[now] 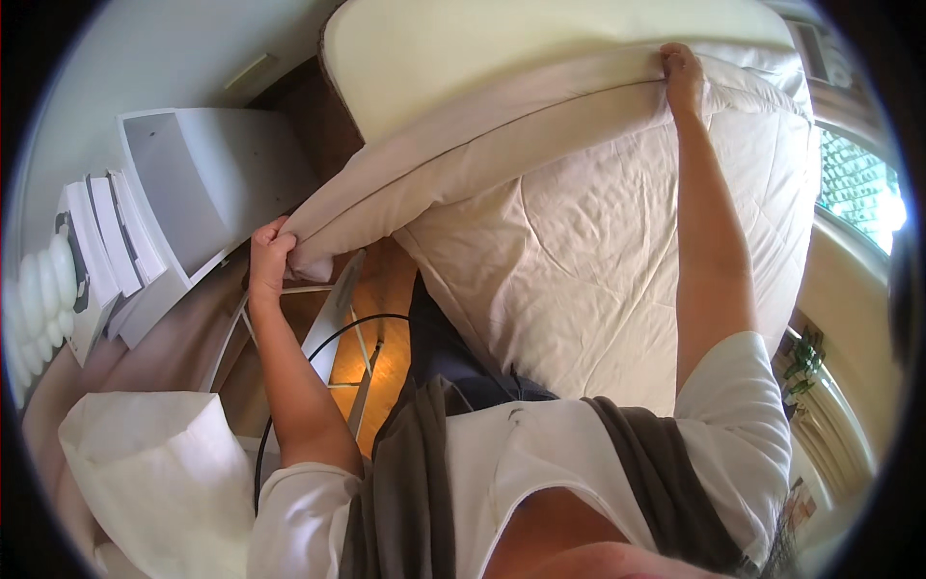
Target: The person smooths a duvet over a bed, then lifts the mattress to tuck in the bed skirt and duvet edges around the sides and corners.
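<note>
Under quilt, mattress mostly hidden

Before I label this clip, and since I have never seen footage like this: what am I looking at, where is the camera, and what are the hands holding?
There is no machine here. A person wears a wide-angle camera on the head, looking down, so the picture is round and straight edges bend near its rim. The two bare forearms coming up from the lower edge are that person's own. The left hand has its grip closed on a corner of a folded cream quilt, and the right hand pinches the far end of the same folded edge. The quilt lies spread over a pale mattress. At the left stands a white cabinet, with a wooden floor and a black cable below.
</note>
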{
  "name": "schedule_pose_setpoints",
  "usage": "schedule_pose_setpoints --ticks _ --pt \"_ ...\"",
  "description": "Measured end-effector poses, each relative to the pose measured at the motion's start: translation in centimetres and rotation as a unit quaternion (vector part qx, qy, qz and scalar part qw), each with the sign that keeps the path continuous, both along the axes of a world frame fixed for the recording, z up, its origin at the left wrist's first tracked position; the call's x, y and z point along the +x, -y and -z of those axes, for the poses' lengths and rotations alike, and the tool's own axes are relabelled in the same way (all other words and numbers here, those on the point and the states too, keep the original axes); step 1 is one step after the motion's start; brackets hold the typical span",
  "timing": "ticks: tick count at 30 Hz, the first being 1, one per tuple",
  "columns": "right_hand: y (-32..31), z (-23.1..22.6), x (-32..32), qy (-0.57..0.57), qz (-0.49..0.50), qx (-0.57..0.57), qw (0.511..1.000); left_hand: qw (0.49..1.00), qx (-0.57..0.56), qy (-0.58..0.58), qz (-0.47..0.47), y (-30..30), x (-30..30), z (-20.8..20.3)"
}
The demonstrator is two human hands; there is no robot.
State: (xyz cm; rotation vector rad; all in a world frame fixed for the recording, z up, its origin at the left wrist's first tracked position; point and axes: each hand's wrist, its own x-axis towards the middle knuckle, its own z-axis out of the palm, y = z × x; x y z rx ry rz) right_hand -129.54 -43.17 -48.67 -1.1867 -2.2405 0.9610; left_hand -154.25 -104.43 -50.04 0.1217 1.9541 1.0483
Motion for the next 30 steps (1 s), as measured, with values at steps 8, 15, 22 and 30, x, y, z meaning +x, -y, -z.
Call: schedule_pose_setpoints --ticks 8,15,22,30 --pt "2.7 0.5 -0.3 0.150 0.143 0.125 0.970 0.956 0.105 -0.075 -0.263 -2.7 1.5 4.5" --pt "11.4 -0.6 0.6 0.024 0.178 0.277 0.944 0.927 0.116 0.233 -0.270 2.0 4.7 10.7" --pt "14.9 -2.5 1.1 -0.222 0.442 -0.249 0.833 0.941 0.091 -0.061 -0.319 -1.5 3.0 5.6" --pt "17.0 -1.7 -1.6 -0.060 0.333 -0.072 0.938 0.882 0.096 -0.105 -0.450 3.5 3.2 7.1"
